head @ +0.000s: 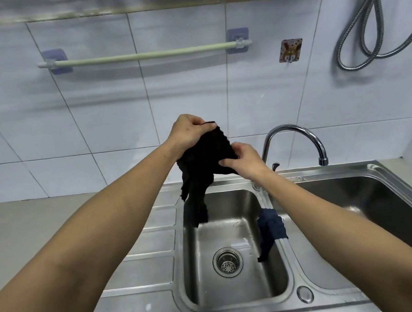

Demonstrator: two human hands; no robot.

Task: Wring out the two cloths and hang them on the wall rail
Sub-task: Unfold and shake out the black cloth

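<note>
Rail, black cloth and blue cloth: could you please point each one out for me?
rail (145, 55), head view, middle of the pale green bar.
black cloth (204, 153), head view, bunched part between the two hands.
blue cloth (271, 223), head view, fold draped over the divider between the basins.

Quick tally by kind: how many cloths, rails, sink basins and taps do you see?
Cloths: 2, black cloth in both hands, blue cloth on the sink divider
Rails: 1, wall rail
Basins: 2, left basin, right basin
Taps: 1, tap
Total: 6
</note>
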